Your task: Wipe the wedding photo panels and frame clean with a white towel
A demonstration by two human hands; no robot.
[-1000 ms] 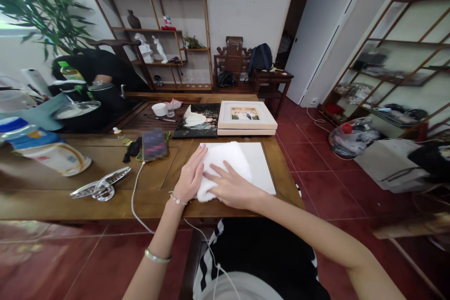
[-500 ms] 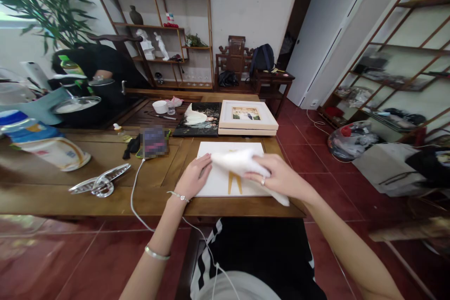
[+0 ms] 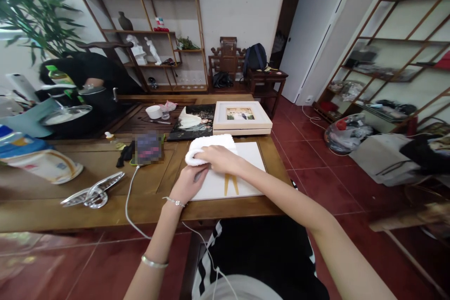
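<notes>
White fluffy cloth [image 3: 214, 143]: bunched over the white panel's [image 3: 213, 188] 11 o'clock corner.
Right hand [image 3: 220, 159]: fingers closed, pinching the cloth.
Left hand [image 3: 190, 183]: at the panel's 9 o'clock (fingertips hidden; can't tell grip).
Panel risk: hard pushing might skid it toward the photo frame [image 3: 242, 113], 12 o'clock.

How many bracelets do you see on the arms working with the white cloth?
2: a chain bracelet around the left wrist, and a bangle nearer that elbow. None shows on the right arm.
</notes>
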